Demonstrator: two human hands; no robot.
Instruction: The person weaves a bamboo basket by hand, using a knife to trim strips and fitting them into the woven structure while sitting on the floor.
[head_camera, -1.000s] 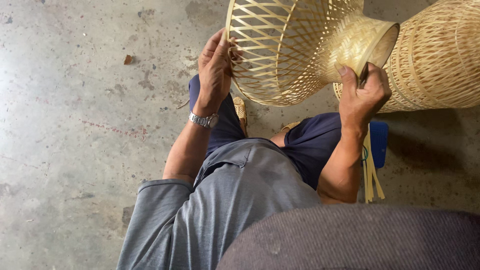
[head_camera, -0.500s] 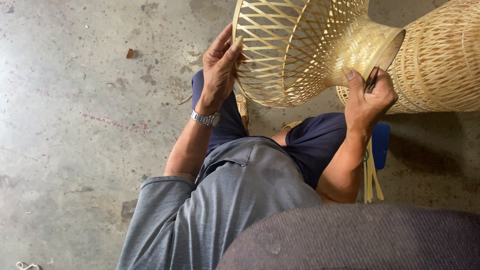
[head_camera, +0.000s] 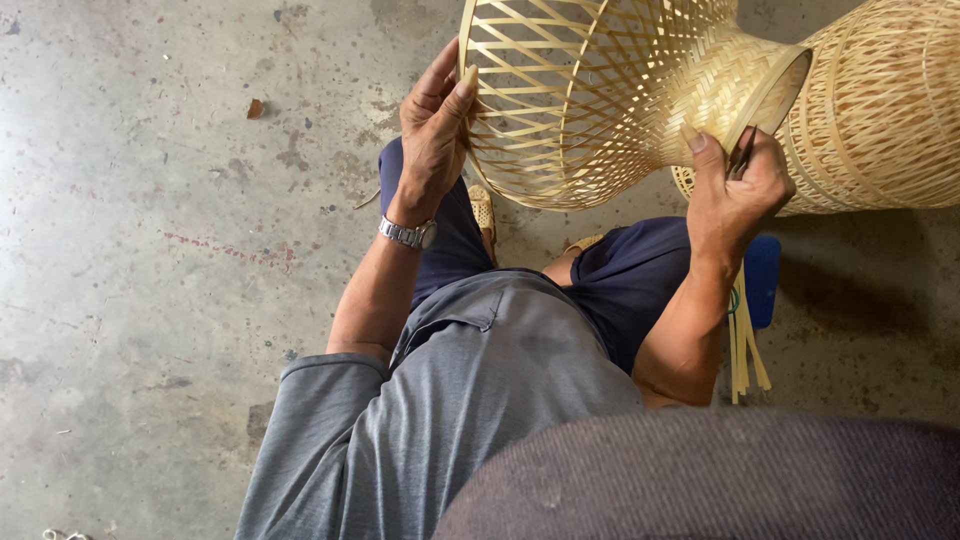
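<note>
I hold an open-weave bamboo basket (head_camera: 580, 90) on its side above my knees. Its wide mouth faces left and its tightly woven narrow neck points right. My left hand (head_camera: 432, 130), with a metal watch on the wrist, grips the rim of the wide mouth. At the neck, my right hand (head_camera: 735, 185) presses against the tight weave and clasps a small dark tool against its rim. I sit low in a grey shirt and dark blue trousers.
A second, finer woven bamboo basket (head_camera: 890, 110) lies right behind the first. Loose bamboo strips (head_camera: 745, 345) and a blue object (head_camera: 762, 280) lie on the floor by my right leg. Stained concrete floor (head_camera: 150, 250) spreads to the left.
The basket has shifted a little to the right and turned in my hands. My left hand slid along the rim, and my right hand moved up the neck with the tool.
</note>
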